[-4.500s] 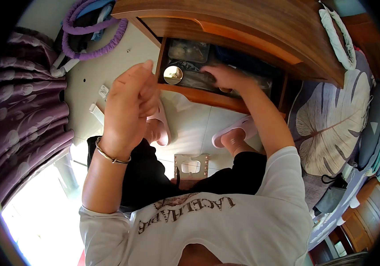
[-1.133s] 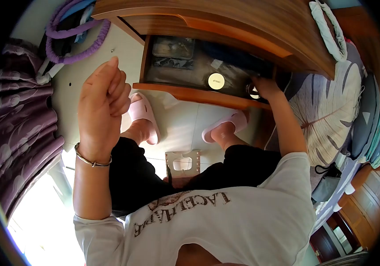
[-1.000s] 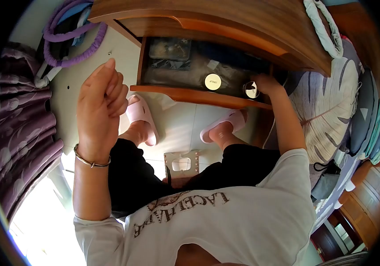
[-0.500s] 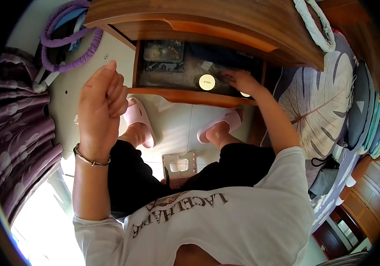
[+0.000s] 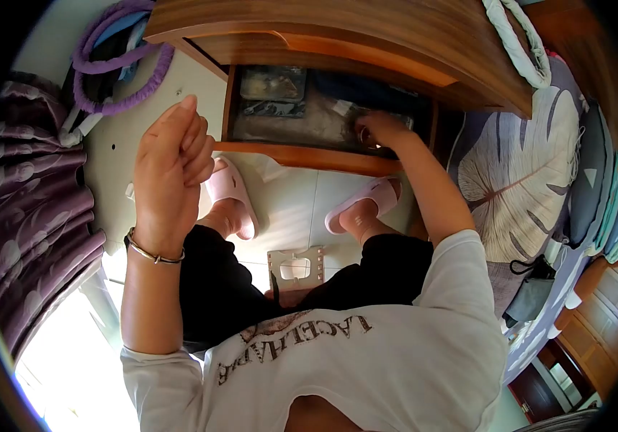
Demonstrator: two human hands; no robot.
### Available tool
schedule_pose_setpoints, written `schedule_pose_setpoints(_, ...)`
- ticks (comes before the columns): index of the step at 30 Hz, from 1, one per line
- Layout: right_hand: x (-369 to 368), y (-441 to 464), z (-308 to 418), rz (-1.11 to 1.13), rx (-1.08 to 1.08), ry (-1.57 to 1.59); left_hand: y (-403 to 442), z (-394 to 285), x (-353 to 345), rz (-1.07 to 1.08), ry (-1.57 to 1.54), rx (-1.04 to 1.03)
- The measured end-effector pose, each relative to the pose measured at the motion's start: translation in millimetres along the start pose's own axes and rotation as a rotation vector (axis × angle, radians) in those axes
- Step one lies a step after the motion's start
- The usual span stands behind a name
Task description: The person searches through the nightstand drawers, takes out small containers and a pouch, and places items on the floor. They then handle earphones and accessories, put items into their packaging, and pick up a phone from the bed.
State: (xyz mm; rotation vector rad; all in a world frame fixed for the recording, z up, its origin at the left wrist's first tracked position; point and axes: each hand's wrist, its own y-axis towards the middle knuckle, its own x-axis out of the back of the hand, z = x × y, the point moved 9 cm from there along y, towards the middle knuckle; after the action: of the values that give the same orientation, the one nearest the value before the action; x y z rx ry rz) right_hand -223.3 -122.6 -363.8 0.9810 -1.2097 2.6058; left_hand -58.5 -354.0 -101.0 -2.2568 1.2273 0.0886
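My left hand (image 5: 172, 169) is raised beside the drawer, fingers curled and thumb up, with a metal bangle on the wrist; whether it holds anything is hidden. Inside the pulled-out wooden drawer (image 5: 309, 158), my right hand (image 5: 382, 131) has its fingers bent round a small round item (image 5: 364, 137), of which only a shiny edge shows. At the drawer's left are a clear plastic box (image 5: 273, 83) and a dark packet (image 5: 274, 109). Dark blue cloth (image 5: 363, 88) lies along the back. Clear plastic wrapping (image 5: 302, 129) covers part of the drawer floor.
The wooden cabinet (image 5: 366, 32) overhangs the drawer. Two slippered feet and a folding stool (image 5: 296, 266) are below. Purple hoops (image 5: 140, 101) and a purple curtain (image 5: 42, 216) are at the left. A leaf-patterned cushion (image 5: 518, 173) and folded cloths (image 5: 611, 209) lie at the right.
My right hand has moved left from the drawer's right end and its fingers have closed in. The pale round lid seen near the drawer's middle no longer shows there. My left hand remains raised.
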Motion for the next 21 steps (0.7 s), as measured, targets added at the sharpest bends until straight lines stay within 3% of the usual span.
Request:
schedule_pose_setpoints(3,5.4,-15.6,-12.3,-0.031,-0.044,-0.200,-0.7,1.1,1.6,0.001,0.012,0.004)
schedule_pose_setpoints(9,1.7,-22.3,-16.5,0.030,-0.069,-0.042,-1.6,-1.8,4.3,-0.024,0.004,-0.001)
schedule_pose_setpoints(13,17.8,-14.0,55.7,-0.173,0.022,-0.278,-3.2,0.4,3.0,-0.026,-0.012,0.014)
schedule_pose_setpoints(15,1.5,20.9,89.5,-0.084,0.227,-0.025,-3.4,0.6,3.0,-0.019,-0.024,0.009)
schedule_pose_setpoints(17,-21.6,41.3,111.1,0.099,0.113,0.054,-3.6,-0.3,0.7,-0.003,-0.040,0.003)
schedule_pose_setpoints(21,-39.6,48.1,149.4,0.236,0.024,0.136,-2.7,-1.4,4.0,-0.033,-0.028,0.010)
